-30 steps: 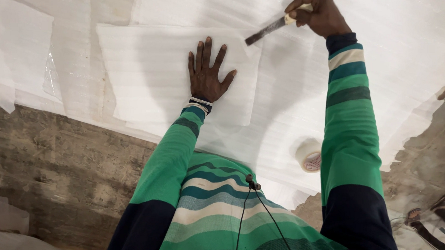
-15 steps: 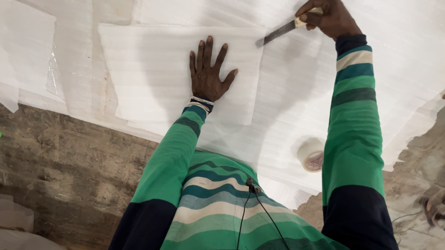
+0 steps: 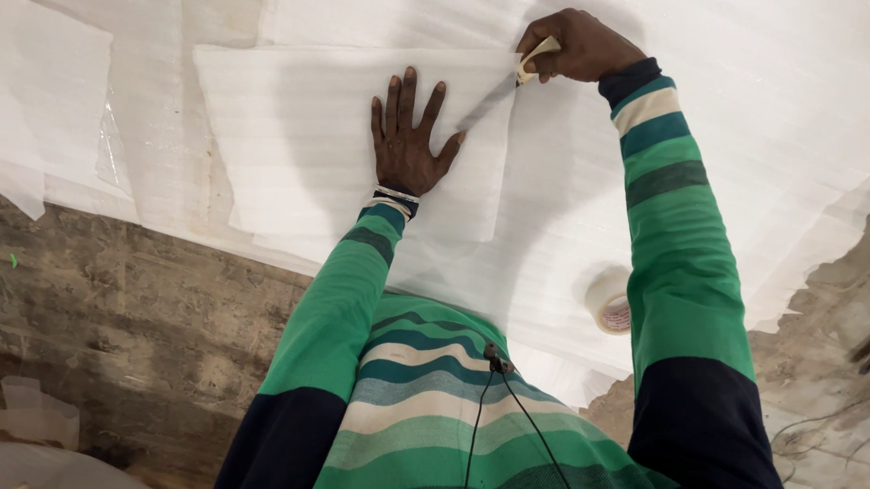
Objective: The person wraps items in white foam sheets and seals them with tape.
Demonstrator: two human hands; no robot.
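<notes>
Two hands on thin foam sheet (image 3: pixel 294 143), upper centre of frame.
Left hand (image 3: pixel 406 138) flat, fingers spread, pinning it; right hand (image 3: pixel 578 48) clamped on knife (image 3: pixel 506 85). Sheet looks light, soft, tear-prone: hold by flat pressure near the cut.

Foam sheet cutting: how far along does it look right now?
Done: cut white pieces already lie at the left, apart from the rest. In hand: the left hand presses flat on the rectangular foam piece, while the right hand holds a knife with its blade along that piece's right edge. Left: the large foam sheet beyond is uncut, and the tape roll lies untouched.
</notes>
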